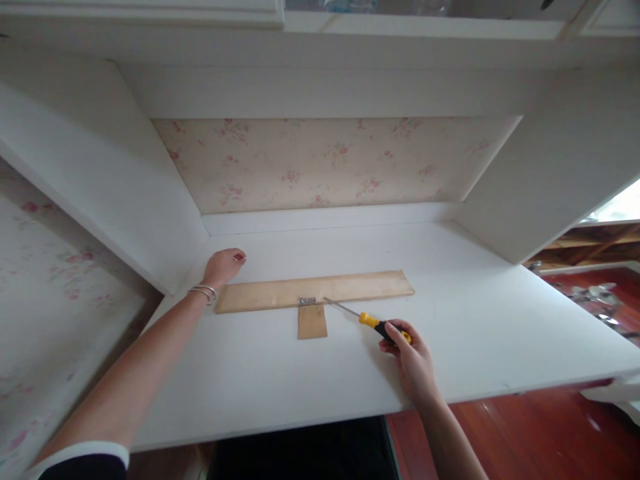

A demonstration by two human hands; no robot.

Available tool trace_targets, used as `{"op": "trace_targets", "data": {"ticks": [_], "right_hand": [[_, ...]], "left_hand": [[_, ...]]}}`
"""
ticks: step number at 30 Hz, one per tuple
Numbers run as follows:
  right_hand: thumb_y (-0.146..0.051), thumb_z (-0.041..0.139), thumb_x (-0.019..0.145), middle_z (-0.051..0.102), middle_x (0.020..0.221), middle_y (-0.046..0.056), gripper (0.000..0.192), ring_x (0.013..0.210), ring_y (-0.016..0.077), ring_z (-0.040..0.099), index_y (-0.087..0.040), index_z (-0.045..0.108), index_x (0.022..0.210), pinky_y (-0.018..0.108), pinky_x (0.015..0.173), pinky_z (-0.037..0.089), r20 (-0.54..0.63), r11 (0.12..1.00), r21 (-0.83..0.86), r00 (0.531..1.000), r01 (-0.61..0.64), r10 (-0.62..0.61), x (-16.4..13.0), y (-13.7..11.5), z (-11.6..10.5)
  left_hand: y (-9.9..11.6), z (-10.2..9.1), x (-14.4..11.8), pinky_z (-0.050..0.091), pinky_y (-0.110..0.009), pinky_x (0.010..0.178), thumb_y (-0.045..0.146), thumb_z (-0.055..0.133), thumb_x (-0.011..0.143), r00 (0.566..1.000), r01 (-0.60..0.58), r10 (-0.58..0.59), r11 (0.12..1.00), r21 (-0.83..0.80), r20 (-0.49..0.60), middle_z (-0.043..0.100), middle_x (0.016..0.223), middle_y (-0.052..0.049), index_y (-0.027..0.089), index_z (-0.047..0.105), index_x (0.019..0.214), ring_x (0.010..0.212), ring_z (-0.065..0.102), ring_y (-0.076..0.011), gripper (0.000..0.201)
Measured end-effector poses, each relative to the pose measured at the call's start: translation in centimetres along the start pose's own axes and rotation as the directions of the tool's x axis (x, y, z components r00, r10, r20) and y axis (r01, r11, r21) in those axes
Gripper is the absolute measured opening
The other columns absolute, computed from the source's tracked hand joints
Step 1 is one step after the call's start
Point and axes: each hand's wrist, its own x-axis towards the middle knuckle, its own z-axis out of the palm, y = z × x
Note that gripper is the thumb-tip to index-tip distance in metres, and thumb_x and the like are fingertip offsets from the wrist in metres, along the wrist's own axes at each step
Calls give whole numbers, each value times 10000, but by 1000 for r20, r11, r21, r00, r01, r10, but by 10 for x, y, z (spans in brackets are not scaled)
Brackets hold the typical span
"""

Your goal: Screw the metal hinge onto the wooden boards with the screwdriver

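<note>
On the white worktop (475, 320) of a cupboard recess lies a long wooden strip (315, 291), with a small wooden block (313, 323) joined to its near edge by a metal hinge (307, 301). The left hand (223, 265) rests by the strip's left end, fingers curled and holding nothing, seemingly placed there to keep the wood from sliding. The right hand (407, 357) has its grip closed around the yellow-and-black handle of a screwdriver (367, 319), whose shaft slants low toward the hinge, its tip just beside the plate, as suits reaching the screws. Floral paper (320, 163) lines the back wall.
</note>
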Motion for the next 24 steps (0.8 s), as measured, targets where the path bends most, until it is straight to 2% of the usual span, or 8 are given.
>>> {"op": "trace_targets", "data": {"ticks": [4,8,14,24], "right_hand": [[-427,718,691,620,742,-14,355,592,117,593,-204,602,942,220,576,494,-17,999,-40,1000,6,-7,2,0,3],[-425,730,675,624,758,-9,374,607,126,595,-206,605,952,224,574,494,-25,999,-44,1000,-20,19,5,2,4],[-427,717,691,628,767,5,370,617,141,598,-202,607,963,239,584,494,-48,997,-82,999,-6,2,7,6,5],[-421,722,691,621,760,0,360,618,130,586,-206,604,954,222,568,483,-67,996,-79,998,-28,23,8,4,7]], "left_hand": [[-50,2,-6,457,-274,741,404,499,787,987,157,-156,987,18,-36,714,947,-18,228,682,939,874,645,-204,296],[-77,6,-6,451,-272,759,408,497,785,982,188,-189,981,58,20,714,974,-25,225,683,961,915,641,-211,315],[-92,17,7,445,-283,798,380,471,804,982,165,-173,980,108,73,704,1026,-41,220,691,983,966,627,-226,326],[-101,26,21,442,-296,836,338,444,836,979,182,-184,983,27,85,682,1085,-37,230,661,1079,991,613,-226,344]]}}
